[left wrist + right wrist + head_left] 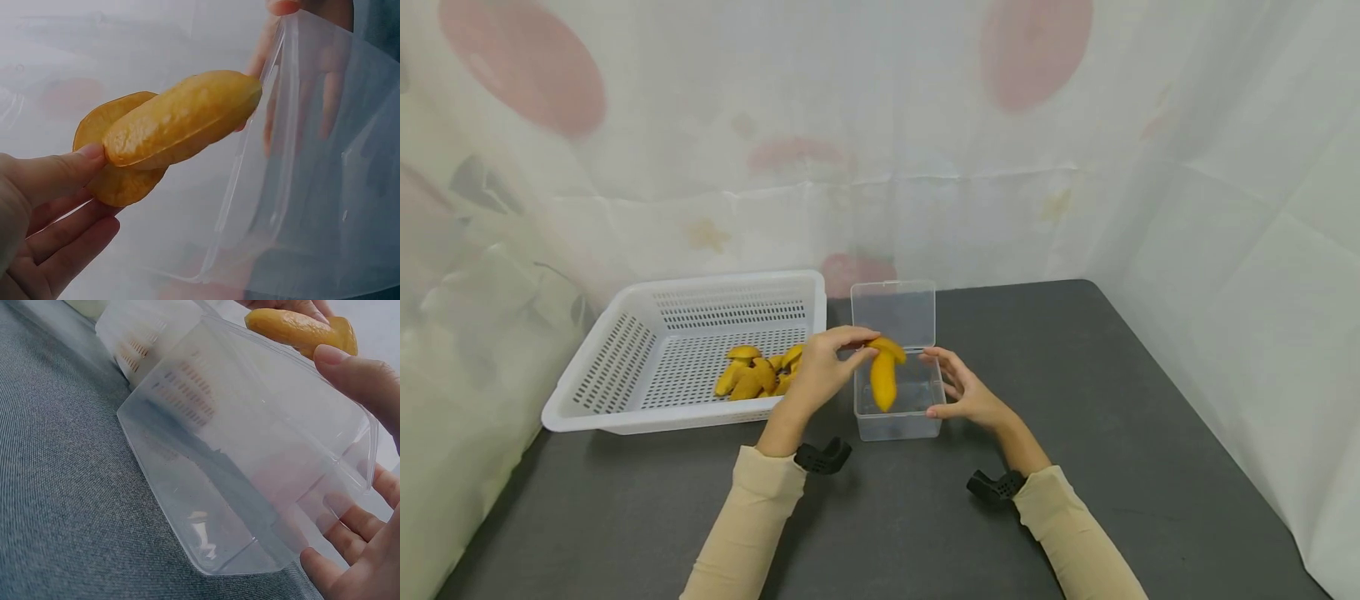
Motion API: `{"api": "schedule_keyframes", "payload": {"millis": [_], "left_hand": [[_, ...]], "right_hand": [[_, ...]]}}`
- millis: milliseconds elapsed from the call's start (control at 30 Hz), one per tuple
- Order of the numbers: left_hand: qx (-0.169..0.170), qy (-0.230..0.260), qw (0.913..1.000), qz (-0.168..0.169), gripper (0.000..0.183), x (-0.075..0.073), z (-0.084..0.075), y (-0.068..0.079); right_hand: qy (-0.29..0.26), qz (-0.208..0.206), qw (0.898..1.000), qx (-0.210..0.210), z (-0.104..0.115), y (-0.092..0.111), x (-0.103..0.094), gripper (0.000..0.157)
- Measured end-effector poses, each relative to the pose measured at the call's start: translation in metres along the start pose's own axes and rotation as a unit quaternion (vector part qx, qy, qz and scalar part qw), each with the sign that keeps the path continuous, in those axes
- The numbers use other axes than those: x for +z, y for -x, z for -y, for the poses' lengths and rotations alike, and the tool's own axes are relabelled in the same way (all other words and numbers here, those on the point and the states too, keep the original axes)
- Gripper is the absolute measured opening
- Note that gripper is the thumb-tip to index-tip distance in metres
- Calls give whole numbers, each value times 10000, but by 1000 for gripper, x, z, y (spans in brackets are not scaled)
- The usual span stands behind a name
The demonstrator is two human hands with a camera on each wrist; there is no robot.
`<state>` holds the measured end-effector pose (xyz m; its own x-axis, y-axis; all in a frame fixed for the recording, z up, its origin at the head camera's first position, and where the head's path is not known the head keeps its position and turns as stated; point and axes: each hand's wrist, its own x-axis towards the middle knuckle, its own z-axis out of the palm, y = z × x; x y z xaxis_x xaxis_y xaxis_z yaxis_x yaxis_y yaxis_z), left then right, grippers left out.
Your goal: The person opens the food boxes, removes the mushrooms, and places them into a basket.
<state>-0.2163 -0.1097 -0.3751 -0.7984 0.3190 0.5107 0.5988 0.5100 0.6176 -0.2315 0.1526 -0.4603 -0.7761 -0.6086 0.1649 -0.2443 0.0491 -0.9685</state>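
Note:
My left hand [822,371] pinches a yellow mushroom [884,379] by its cap, between thumb and fingers. Its thick stem points down over the open clear plastic box [898,427]. In the left wrist view, the thumb presses where the stem [187,119] meets the cap [125,186]. At the box's right side, my right hand [973,400] grips the wall, thumb at the front corner and fingers toward the back. The right wrist view shows those fingers [356,531] against the clear wall. The box's lid [893,312] stands raised at the back.
A white perforated basket [647,417] stands left of the box, close to the back curtain [880,217]. Several more yellow mushrooms [748,379] lie in its right part, some hidden behind my left hand. Both stand on a dark grey table [1075,375].

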Motion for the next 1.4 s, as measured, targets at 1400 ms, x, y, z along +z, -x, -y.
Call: {"api": "schedule_keyframes", "payload": {"millis": [1400], "left_hand": [[-59, -178, 9962, -852, 29, -45, 13, 16]], "right_hand": [[-112, 81, 9997, -215, 0, 0, 0, 96]]}}
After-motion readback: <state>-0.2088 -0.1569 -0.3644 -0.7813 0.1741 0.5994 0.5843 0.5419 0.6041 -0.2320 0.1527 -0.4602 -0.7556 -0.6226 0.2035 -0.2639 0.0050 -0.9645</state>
